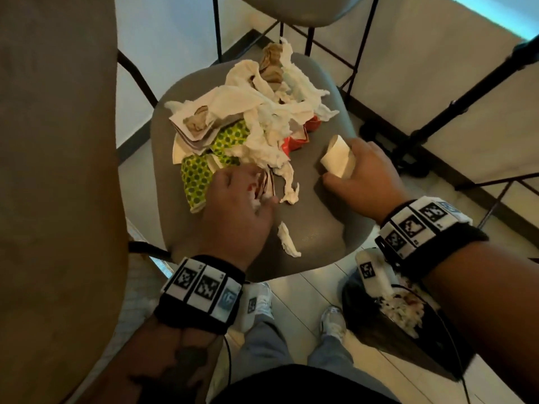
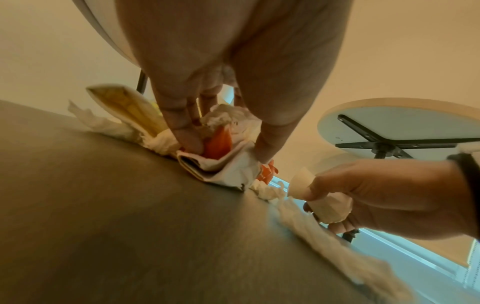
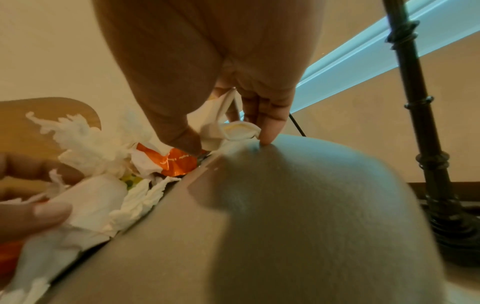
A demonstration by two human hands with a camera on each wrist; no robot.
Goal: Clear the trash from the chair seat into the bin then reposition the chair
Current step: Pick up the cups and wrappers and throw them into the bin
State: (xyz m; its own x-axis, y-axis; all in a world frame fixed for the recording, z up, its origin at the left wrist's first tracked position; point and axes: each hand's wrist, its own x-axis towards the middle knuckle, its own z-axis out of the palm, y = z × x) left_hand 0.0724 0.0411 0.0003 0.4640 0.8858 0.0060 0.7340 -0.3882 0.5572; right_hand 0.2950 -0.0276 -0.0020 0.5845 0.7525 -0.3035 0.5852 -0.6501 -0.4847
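- Gathering trash off the chair seat (image 1: 320,223): both hands work at once, likely to get a bigger load per trip.
- Left hand (image 1: 236,199) has fingers (image 2: 187,131) curled down into the near edge of the paper pile (image 1: 256,118), pinching folded paper and tissue against the thumb.
- Right hand (image 1: 364,173) is clamped round a crumpled white cup (image 1: 338,158), fingertips touching the seat.
- Bin (image 1: 408,325) sits on the floor below the right wrist, already holding scraps.
- A tissue strip (image 1: 287,240) lies loose behind the left fingers.
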